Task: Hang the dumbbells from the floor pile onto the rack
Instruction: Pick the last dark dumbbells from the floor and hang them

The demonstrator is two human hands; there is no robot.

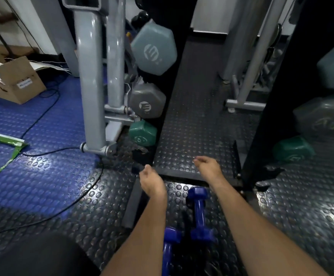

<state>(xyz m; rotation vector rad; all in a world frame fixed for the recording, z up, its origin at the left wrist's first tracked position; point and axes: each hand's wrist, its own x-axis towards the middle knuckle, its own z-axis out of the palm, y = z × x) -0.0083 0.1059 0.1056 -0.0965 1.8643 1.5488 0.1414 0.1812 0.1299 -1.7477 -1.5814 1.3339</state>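
Two blue dumbbells lie on the black studded floor between my forearms: one in full view, the other partly hidden under my left arm. The black rack stands ahead and carries a light teal dumbbell, a grey one and a green one, stacked top to bottom. My left hand hangs just above the floor near the rack's foot, fingers loosely curled, holding nothing. My right hand hovers over the rack's base plate, relaxed and empty.
A grey machine frame stands left of the rack. A black cable snakes across the blue mat. A cardboard box and green packaging lie at left. A mirror at right reflects the rack and dumbbells.
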